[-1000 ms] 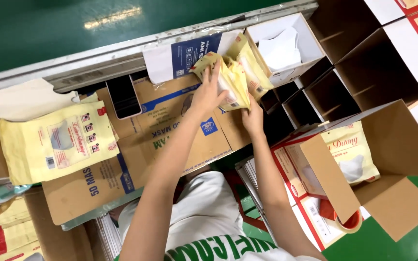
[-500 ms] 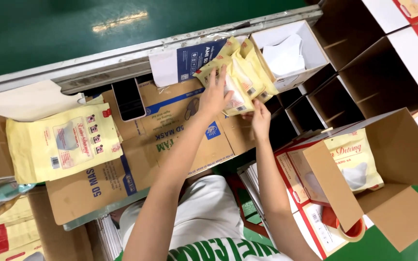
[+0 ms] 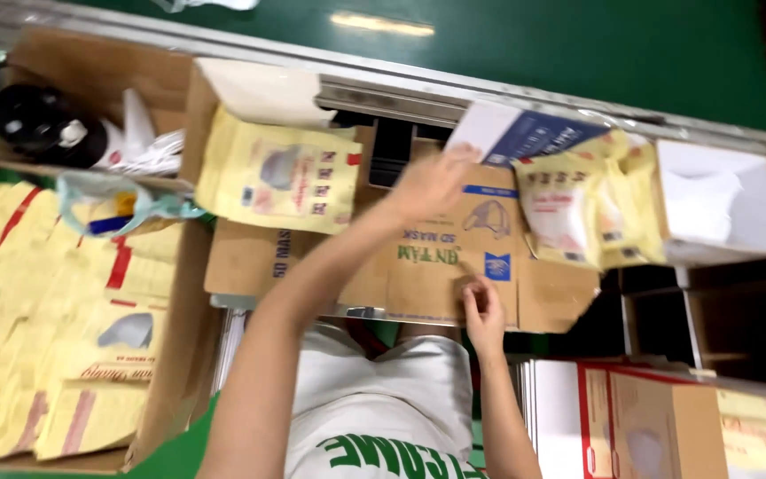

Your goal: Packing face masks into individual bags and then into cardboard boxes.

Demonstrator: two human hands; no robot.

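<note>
Yellow packets (image 3: 582,208) – out of our hands now, lying beside white box (image 3: 720,208); left hand (image 3: 427,182) and right hand (image 3: 482,306) pulled back over flattened carton (image 3: 441,266), fingers loose, empty.

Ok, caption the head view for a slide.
Left hand reaches over flattened cardboard boxes toward yellow mask packets; right hand rests on the cardboard.

Yellow printed packets (image 3: 591,208), bunched, lying on flattened brown carton (image 3: 454,266).
</note>
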